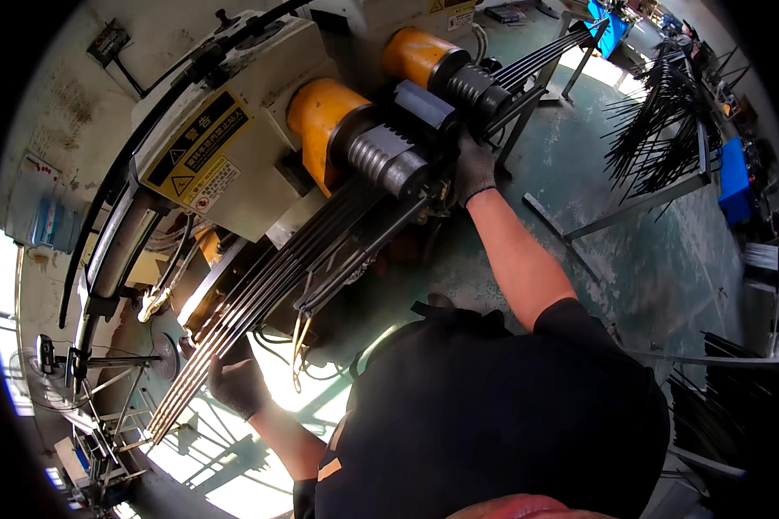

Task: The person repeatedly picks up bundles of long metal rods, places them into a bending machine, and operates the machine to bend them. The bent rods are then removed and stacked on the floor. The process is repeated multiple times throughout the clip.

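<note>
Green floor [684, 277] spreads around the work: the left hand [241, 387], gloved and curled, sits against the slim metal rods [260, 288], perhaps steadying them, while the gloved right hand [474, 169] reaches beside the rollers; whether either pinches anything, I cannot tell. Outward, the rods lie side by side along the orange-housed machine [325, 117], probably to stay aligned.

The left-hand glove [238, 387] and right-hand glove [473, 169] were charcoal grey, the shirt [493, 406] plain black. Dark grey metal rods [260, 281] carried pale, stripe-like glints. The machine's orange housing [325, 108], cream panel [277, 82] and yellow-and-black warning label [201, 143] stood out against a green floor [675, 277] mottled with pale scuffs.
</note>
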Available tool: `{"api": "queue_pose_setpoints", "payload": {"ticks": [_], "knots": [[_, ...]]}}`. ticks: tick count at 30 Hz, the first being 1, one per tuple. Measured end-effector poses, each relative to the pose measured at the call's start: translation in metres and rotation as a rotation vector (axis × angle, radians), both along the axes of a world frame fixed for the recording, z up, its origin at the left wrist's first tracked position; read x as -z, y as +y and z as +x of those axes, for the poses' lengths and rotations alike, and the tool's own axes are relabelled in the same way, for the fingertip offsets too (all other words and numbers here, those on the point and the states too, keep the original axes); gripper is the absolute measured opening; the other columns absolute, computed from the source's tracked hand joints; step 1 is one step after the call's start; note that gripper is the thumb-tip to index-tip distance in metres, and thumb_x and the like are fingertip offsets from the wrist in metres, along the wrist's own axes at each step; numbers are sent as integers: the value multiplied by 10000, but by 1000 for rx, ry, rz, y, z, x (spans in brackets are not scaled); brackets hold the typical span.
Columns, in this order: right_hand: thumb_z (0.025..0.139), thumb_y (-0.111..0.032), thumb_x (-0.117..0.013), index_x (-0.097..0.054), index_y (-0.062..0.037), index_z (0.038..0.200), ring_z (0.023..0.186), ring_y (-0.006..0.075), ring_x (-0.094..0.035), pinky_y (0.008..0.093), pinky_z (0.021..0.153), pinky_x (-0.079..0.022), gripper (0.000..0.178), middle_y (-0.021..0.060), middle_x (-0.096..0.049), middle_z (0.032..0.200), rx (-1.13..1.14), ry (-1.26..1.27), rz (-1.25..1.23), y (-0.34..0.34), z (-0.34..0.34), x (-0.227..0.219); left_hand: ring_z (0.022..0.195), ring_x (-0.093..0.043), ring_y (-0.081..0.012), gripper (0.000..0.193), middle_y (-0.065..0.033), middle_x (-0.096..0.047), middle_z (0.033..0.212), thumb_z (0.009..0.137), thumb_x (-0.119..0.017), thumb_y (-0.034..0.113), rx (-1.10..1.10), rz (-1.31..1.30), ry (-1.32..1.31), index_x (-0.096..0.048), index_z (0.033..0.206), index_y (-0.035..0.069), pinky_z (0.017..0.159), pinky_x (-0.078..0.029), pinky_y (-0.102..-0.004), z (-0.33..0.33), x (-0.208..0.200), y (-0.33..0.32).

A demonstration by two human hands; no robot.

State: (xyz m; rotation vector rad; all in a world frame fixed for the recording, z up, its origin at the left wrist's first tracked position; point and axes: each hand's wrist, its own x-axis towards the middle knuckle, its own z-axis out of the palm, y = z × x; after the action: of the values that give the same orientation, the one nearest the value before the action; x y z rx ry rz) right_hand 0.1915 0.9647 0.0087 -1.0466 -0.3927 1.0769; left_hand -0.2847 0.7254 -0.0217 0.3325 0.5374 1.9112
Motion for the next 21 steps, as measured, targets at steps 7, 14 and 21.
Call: {"api": "queue_pose_setpoints", "payload": {"ticks": [7,14,21], "knots": [[1034,-420,-560,-689,-31,1217,911,203,-661,360,839,-523,448,83,-718,1040,-109,258,-30,31,32,39,1200,-645,-357,395,-228,-684,1267,1037,-517,196,-371,-343,612,-609,1292,-91,1119,-488,-469,34,-41,10],[1002,-341,-621,-657,-22,1255,946,212,-668,359,859,-515,409,113,-706,1088,43,-348,43,83,49,88,1177,-668,-264,383,-193,-676,1316,1061,-568,190,-470,-190,762,-615,1329,-80,1039,-520,-367,9,-150,42],[911,-215,-740,-696,-53,1164,877,160,-660,329,771,-537,303,58,-695,1008,-151,-27,-47,66,37,23,1182,-661,-269,395,-193,-673,1300,1051,-566,161,-610,-128,848,-584,1361,-81,1055,-500,-377,75,-260,84]]}}
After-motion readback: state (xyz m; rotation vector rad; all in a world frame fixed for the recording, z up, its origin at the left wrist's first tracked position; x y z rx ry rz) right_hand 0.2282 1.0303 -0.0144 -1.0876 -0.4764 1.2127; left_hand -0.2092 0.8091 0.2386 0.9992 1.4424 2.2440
